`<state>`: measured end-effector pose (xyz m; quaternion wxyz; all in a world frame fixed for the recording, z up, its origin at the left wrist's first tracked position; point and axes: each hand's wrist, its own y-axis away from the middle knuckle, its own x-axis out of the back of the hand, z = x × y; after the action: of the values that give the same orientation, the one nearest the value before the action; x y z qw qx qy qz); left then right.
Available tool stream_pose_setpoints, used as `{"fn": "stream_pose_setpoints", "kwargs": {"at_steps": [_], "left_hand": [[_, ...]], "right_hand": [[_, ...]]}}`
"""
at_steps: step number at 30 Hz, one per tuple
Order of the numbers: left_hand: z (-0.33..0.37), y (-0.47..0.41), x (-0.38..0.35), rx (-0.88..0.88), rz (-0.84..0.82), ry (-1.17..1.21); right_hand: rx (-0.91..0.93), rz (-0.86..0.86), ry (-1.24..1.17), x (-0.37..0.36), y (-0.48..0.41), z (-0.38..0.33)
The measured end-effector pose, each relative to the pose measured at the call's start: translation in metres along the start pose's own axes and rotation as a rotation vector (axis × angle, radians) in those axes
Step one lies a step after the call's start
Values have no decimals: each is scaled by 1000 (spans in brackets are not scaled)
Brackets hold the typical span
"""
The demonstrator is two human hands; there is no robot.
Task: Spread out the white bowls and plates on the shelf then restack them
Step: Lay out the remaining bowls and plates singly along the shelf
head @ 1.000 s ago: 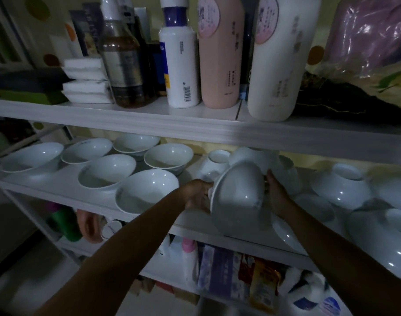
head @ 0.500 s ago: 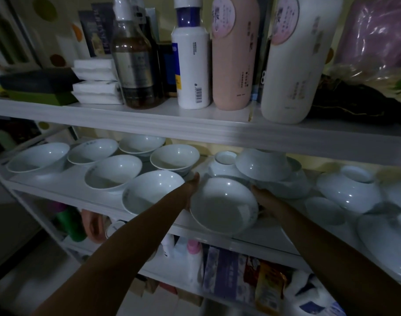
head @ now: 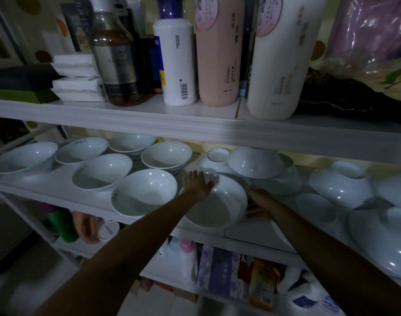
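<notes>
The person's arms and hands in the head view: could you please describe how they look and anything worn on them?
Both are bare: the left forearm and right forearm show no sleeve up to the frame edge. The left hand and right hand wear no gloves; no watch, bracelet or ring shows, though the light is dim.

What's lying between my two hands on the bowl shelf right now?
One upright white bowl, seen in the head view. The left hand rests flat on its far rim; the right hand is at its right side.
</notes>
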<state>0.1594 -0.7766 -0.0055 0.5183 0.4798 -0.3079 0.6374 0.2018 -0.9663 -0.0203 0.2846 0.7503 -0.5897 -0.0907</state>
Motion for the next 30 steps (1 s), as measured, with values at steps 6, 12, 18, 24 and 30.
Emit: {"fn": "stream_pose_setpoints", "kwargs": {"at_steps": [6,12,18,24,30], "left_hand": [[60,-5,-17,-244,50,20],[106,8,-40,-468,-38,-124],[152,34,-79,-823,-185,-214],[177,44,-102,-744,-151,-108],[184,42,-94,-740,-268,328]], "right_hand": [[302,213,213,40,1,-3],[500,575,639,100,7,19],[782,569,803,147,29,69],[890,411,1078,174,27,112],[766,431,535,183,39,111]]}}
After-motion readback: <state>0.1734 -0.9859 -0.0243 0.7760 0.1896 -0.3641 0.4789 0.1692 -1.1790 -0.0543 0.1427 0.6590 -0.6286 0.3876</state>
